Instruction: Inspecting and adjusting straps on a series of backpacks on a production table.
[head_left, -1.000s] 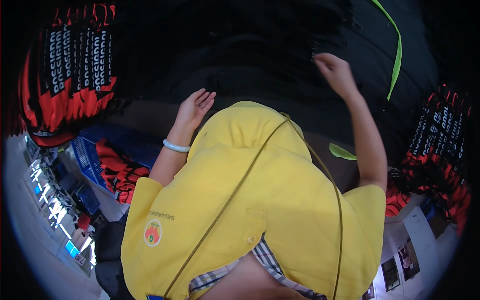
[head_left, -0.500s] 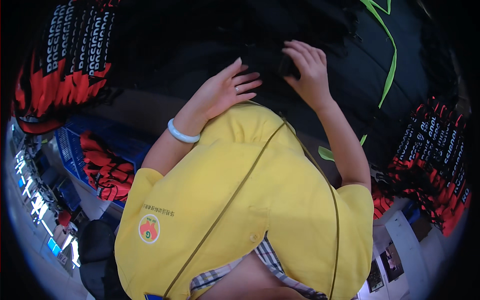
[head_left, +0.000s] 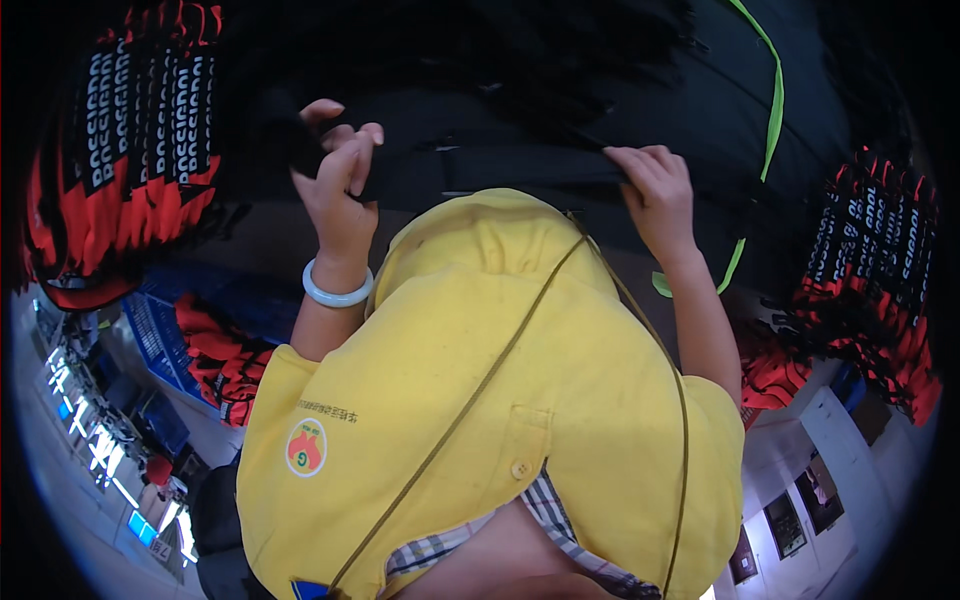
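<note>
My right hand (head_left: pixel 655 195) pinches, thumb against fingers, the right end of a black strap (head_left: pixel 540 170) stretched sideways in front of me. On the left, my left hand (head_left: pixel 340 175), a pale bangle (head_left: pixel 338 286) round its wrist, is raised with curled fingers, somewhat blurred. Something dark sits at its fingertips; against the black cloth I cannot make out what it is. Both hands are over a dark work surface (head_left: pixel 740 120) strewn with black fabric pieces (head_left: pixel 560 60).
Bundles of red-and-black straps with white lettering hang or lie at far left (head_left: pixel 150 140) and right (head_left: pixel 875 250). A bright green ribbon (head_left: pixel 775 110) trails beside my right hand. A blue crate (head_left: pixel 160 320) with red-and-black pieces (head_left: pixel 225 360) stands at lower left.
My left hand has moved left, its fingers going from spread to curled. My right hand has come slightly nearer and right, now pinching the black strap, which is stretched out sideways.
</note>
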